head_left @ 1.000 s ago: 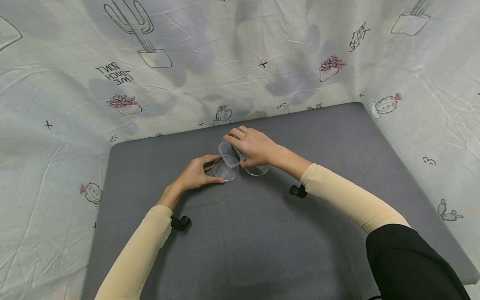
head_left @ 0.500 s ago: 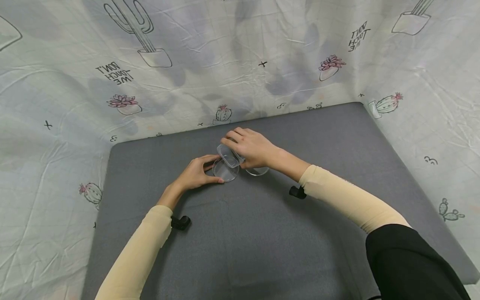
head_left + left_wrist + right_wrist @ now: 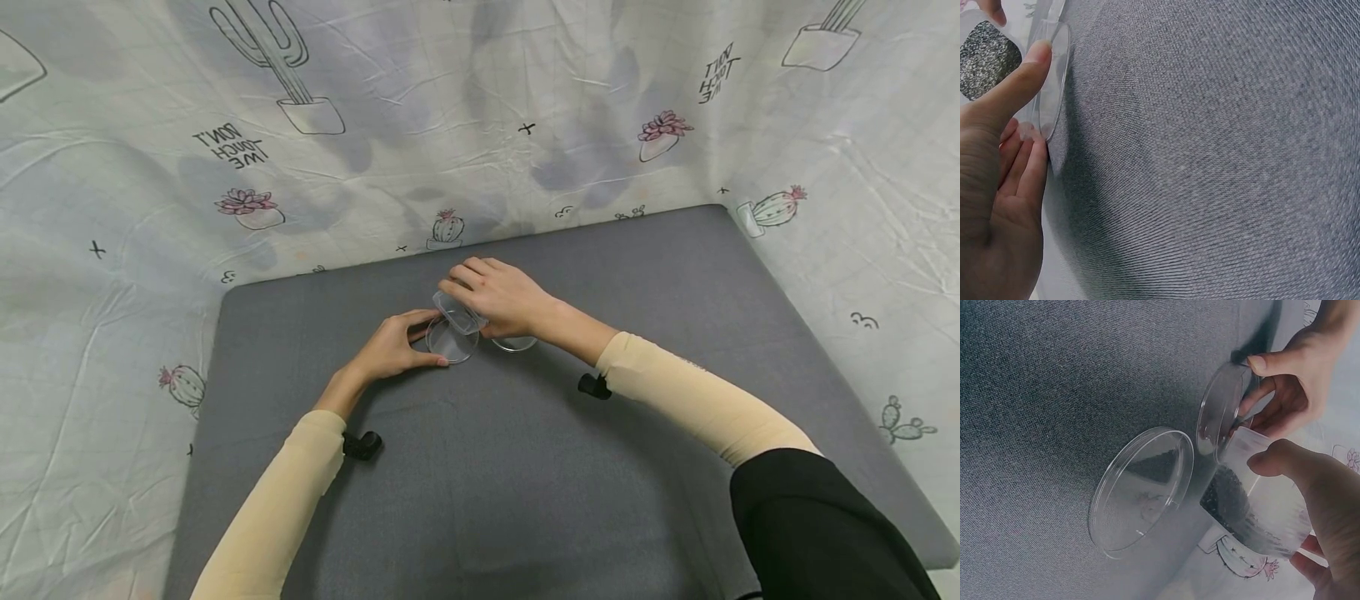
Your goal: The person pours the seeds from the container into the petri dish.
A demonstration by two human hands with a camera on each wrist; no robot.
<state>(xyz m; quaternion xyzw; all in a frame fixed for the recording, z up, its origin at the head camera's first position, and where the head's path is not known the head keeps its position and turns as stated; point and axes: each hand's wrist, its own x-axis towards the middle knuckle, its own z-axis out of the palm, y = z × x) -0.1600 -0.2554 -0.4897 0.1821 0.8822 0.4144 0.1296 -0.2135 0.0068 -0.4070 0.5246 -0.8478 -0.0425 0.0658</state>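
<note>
My left hand (image 3: 392, 346) holds a clear round petri dish (image 3: 452, 343) by its rim, thumb on the near side and fingers on the far side. In the right wrist view that petri dish stands beside the mouth of a clear plastic box (image 3: 1279, 509). My right hand (image 3: 501, 296) grips this box and keeps it tilted toward the dish. Dark, grainy material (image 3: 1227, 492) lies against the lower side inside the box; it looks speckled in the left wrist view. Just right of the dish rests a second clear round dish piece (image 3: 1141, 494), partly hidden by my right hand in the head view.
A grey cloth-covered table (image 3: 480, 483) lies under both hands. Behind it hangs a white curtain (image 3: 420, 125) printed with cacti, which also closes off the left and right sides. Black wrist mounts (image 3: 363, 446) stick out from both sleeves.
The plastic box has tipped further over the dish, and my right hand has shifted slightly left with it. My left hand and both dishes have stayed in place.
</note>
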